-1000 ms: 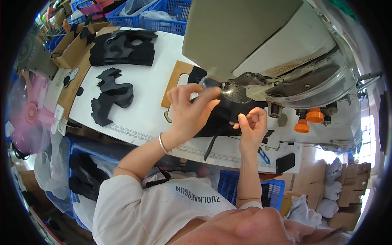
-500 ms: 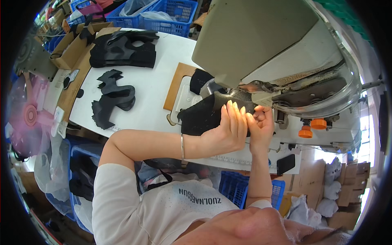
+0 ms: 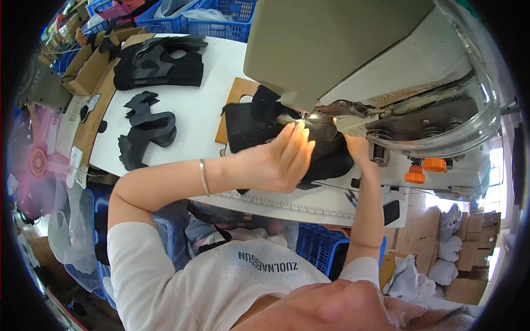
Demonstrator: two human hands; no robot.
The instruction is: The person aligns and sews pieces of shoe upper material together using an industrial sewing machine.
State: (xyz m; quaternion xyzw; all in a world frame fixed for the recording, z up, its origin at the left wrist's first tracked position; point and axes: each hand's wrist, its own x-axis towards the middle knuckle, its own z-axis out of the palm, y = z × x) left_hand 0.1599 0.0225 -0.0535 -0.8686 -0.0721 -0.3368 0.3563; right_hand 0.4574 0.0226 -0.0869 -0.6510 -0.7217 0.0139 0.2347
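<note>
A black fabric piece [image 3: 251, 127] with a smooth, dark grey perforated section lies under the head of a sewing machine [image 3: 337, 49]. My left hand [image 3: 279, 157], with a bangle at its wrist, pinches this piece close to the machine's needle area. On the other side, my right hand [image 3: 359, 149] grips the piece's right edge; most of its fingers are hidden behind the fabric. The lower part of the piece hangs in dark folds between my hands.
Cut black pieces [image 3: 146, 129] and a stack of black panels [image 3: 160, 63] lie on the white table [image 3: 221, 60] at left. A ruler strip [image 3: 276, 205] runs along the near edge. Small snips [image 3: 351, 198] and a phone [image 3: 391, 212] lie at right. Blue crates [image 3: 221, 25] stand behind.
The fabric piece has been turned and spread further left, its folds now hanging between my hands. My left hand has moved left and my right hand slightly right; they are now apart.
</note>
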